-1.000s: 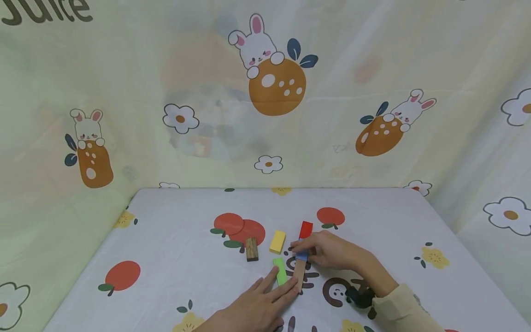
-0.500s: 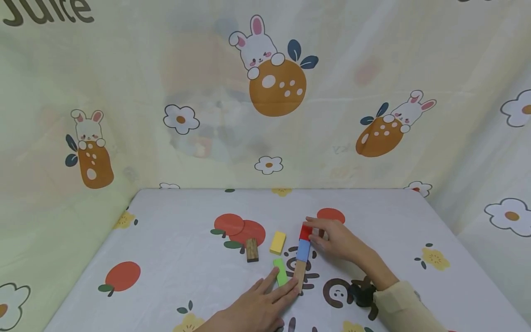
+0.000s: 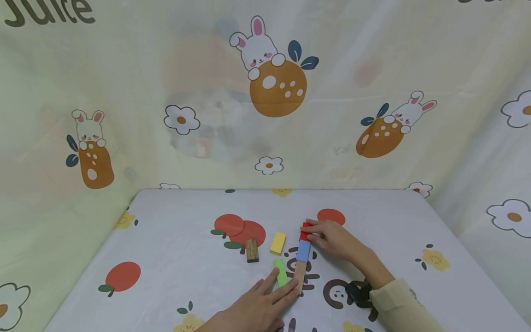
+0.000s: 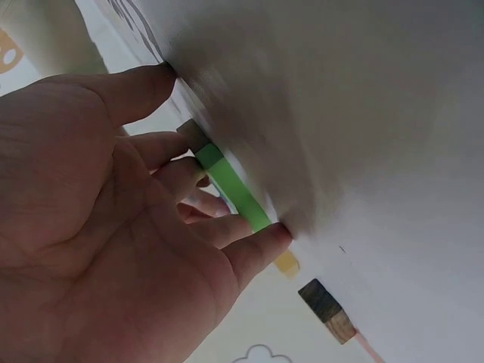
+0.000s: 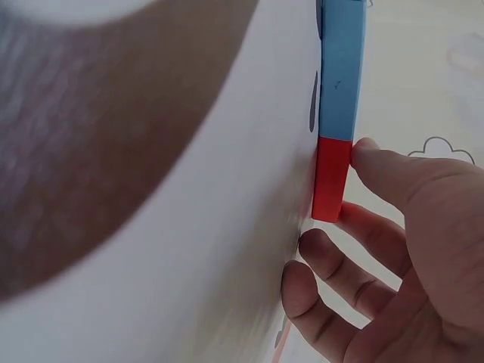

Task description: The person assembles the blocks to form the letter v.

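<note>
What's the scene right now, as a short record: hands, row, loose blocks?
left hand: fingers spread, fingertips at green block and tan block
right hand: thumb and a finger on red block
row: red, blue block, tan, end to end, red farthest from the person
green: left of the row, apart from it
yellow block: beyond green
brown block: left of yellow

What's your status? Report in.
Right hand: thumb and finger on red block. Left hand: fingers at green block and tan block. Blue block between red and tan, one row. Yellow block, brown block off row, not blocking.
</note>
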Action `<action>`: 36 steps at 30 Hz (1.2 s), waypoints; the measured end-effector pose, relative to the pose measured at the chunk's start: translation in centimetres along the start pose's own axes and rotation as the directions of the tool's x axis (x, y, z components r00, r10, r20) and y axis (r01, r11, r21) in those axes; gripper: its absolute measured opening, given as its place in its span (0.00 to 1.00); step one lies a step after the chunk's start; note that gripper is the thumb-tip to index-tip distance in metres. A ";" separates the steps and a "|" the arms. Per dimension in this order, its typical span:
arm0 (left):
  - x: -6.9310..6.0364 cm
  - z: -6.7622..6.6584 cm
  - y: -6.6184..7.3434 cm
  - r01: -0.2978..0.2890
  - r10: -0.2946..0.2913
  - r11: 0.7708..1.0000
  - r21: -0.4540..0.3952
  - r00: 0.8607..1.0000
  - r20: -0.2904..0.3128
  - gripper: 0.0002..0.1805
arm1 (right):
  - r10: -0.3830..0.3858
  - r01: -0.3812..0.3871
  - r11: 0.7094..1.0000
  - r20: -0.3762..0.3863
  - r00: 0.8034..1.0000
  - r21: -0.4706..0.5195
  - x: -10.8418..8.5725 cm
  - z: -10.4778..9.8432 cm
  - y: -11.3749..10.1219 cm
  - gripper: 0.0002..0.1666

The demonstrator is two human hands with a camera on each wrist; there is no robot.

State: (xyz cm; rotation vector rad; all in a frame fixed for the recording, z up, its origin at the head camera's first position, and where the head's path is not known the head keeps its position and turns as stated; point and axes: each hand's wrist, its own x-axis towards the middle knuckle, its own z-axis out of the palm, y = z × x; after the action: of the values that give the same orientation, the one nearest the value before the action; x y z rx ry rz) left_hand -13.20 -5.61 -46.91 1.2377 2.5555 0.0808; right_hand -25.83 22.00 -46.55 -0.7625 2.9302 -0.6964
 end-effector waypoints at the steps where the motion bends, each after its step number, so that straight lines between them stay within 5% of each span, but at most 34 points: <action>1: 0.0 0.0 0.0 -0.003 0.003 1.000 0.004 1.000 -0.004 0.41 | -0.001 0.001 1.000 -0.003 1.000 -0.001 0.0 0.0 0.0 0.22; 12: 0.0 -0.1 0.1 -0.004 0.005 1.000 0.019 1.000 -0.007 0.41 | 0.027 -0.027 1.000 -0.011 1.000 0.001 0.1 0.0 0.0 0.21; 24: 0.0 0.0 0.0 -0.010 0.011 1.000 0.028 1.000 -0.015 0.40 | -0.020 0.023 0.994 0.034 0.999 -0.103 -0.1 0.4 0.1 0.24; 36: 0.0 0.1 0.0 -0.008 0.008 1.000 0.013 1.000 -0.004 0.41 | 0.026 -0.025 0.998 0.018 1.000 -0.052 -0.3 0.3 0.0 0.27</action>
State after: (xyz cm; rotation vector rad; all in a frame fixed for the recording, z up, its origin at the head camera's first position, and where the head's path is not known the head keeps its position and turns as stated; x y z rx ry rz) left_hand -13.21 -5.60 -46.98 1.2540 2.5585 0.0684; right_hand -25.50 22.03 -46.81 -0.7309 2.9458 -0.6101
